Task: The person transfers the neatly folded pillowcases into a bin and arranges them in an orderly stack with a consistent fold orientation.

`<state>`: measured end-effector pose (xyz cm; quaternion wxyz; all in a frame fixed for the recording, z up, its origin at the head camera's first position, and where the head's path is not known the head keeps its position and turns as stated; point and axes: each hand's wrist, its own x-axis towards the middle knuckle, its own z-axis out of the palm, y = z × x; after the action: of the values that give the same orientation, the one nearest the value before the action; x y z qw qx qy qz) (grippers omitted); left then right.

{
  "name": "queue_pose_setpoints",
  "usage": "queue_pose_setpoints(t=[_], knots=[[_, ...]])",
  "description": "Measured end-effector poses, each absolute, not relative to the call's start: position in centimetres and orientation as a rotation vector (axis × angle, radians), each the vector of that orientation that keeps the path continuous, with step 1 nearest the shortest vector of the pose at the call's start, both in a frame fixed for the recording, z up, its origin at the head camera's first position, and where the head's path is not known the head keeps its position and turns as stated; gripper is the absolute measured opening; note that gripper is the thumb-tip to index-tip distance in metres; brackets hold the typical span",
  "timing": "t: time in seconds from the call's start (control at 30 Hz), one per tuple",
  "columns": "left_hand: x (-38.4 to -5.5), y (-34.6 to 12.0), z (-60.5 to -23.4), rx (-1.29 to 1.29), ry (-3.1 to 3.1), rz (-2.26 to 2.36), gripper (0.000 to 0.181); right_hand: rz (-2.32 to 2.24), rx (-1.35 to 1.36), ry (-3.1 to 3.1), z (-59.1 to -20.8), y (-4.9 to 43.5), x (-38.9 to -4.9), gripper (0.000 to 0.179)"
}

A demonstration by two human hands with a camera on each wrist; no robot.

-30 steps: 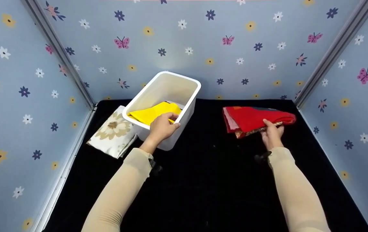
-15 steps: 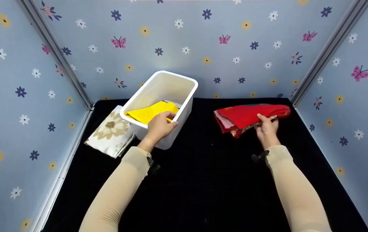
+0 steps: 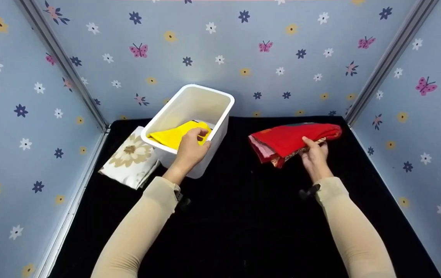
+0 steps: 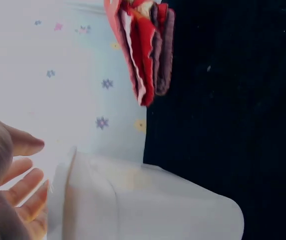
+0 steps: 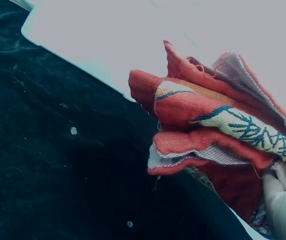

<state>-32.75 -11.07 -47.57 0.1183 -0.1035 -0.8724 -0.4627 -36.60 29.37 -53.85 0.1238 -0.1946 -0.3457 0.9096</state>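
Note:
In the head view my left hand point(image 3: 192, 148) reaches over the near right rim of a white plastic bin point(image 3: 222, 116). Its fingers are loosely bent with nothing between them; the left wrist view shows the thumb point(image 4: 29, 143) spread from the other fingers beside the bin's wall. Inside the bin lies a yellow folded cloth point(image 3: 170, 135), partly behind that hand. On the right my right hand point(image 3: 315, 156) grips a red folded cloth point(image 3: 288, 139) by its near edge, thumb on top. The cloth's layered edges and patterned folds point(image 5: 242, 125) show in the right wrist view.
A white folded cloth point(image 3: 129, 160) with a tan flower lies left of the bin, close against it. Black fabric point(image 3: 235, 216) covers the table. Flower-printed panels point(image 3: 220, 46) stand at the back and both sides.
My right hand has brought the red cloth left, nearer the bin. My left hand's fingers have loosened and spread a little at the rim. The whole head view has shifted slightly.

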Motion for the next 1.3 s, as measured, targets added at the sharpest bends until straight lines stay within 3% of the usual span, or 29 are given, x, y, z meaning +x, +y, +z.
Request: queue_pose_setpoints(t=[0.23, 0.47, 1.0, 1.3], knots=[[-30.8, -8.5, -48.3, -0.507, -2.400, -1.366, 0.028, 2.721, -0.529, -0.945, -53.8, 28.6, -35.8, 0.045], [-30.1, -6.7, -49.9, -0.535, -2.410, -1.530, 0.030, 2.735, -0.473, -0.962, -53.4, 27.8, -35.0, 0.047], [-31.0, -3.8, -55.5, -0.193, -2.499, -1.922, 0.065, 2.804, -0.294, -1.024, -53.6, 27.2, -33.1, 0.052], [-32.0, -3.3, -57.8, -0.053, -2.425, -2.208, 0.070, 2.855, -0.107, -1.161, -53.3, 27.3, -32.0, 0.046]])
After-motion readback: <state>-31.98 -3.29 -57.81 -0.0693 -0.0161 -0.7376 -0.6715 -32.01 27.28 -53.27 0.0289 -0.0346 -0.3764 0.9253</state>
